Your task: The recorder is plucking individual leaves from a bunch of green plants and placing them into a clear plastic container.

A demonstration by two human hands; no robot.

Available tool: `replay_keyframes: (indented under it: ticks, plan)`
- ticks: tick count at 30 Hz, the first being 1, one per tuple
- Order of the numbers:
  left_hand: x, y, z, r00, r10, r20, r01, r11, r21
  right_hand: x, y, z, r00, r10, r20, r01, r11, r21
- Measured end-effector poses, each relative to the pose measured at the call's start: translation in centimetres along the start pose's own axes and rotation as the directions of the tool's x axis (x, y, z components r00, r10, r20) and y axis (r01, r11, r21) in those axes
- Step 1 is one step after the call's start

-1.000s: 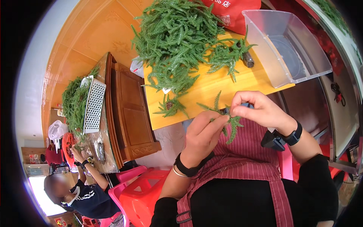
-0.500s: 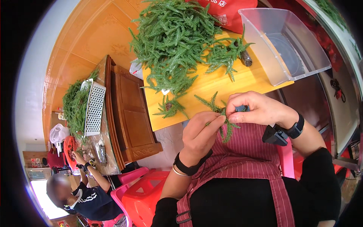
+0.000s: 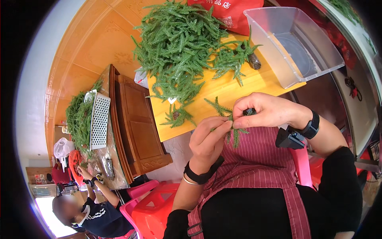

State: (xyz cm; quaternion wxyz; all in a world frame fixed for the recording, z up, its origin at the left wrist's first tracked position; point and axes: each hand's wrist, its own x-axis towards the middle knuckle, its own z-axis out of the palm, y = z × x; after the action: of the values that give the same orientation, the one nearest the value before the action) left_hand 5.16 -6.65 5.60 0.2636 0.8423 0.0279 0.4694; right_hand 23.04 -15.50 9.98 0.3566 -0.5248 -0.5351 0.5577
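Observation:
Over the near edge of the yellow table, my left hand pinches a green fern-like sprig between thumb and fingertips. My right hand is closed on the same sprig from the other side, the fingertips of both hands nearly meeting. A small dark object shows inside the curl of my right fingers; its kind cannot be made out. Leafy tips poke out above and below my fingers. Left of my hands, a short green sprig with a brown core lies on the table.
A large heap of green sprigs covers the far left of the table. Beside it lie a dark brown cylinder, a red bag and a clear plastic bin. At left, a person works near a white perforated basket.
Both hands stay on the sprig; my right hand has shifted slightly left and up, its fingers drawn closer to the left fingertips. The whole view has tilted a little.

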Motion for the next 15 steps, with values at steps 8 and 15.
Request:
replay_keyframes:
  ticks: [8,15]
  plan:
    - [-0.25,-0.04,-0.13,0.999,-0.042,-0.007,0.042,0.999,-0.016,0.14,0.01,-0.11,1.0,-0.021,0.001,0.021,0.999,-0.044]
    - [-0.21,0.03,-0.55,0.998,-0.042,0.038,0.042,0.999,-0.002,0.33,-0.12,-0.34,0.999,-0.011,0.036,0.013,0.998,-0.066]
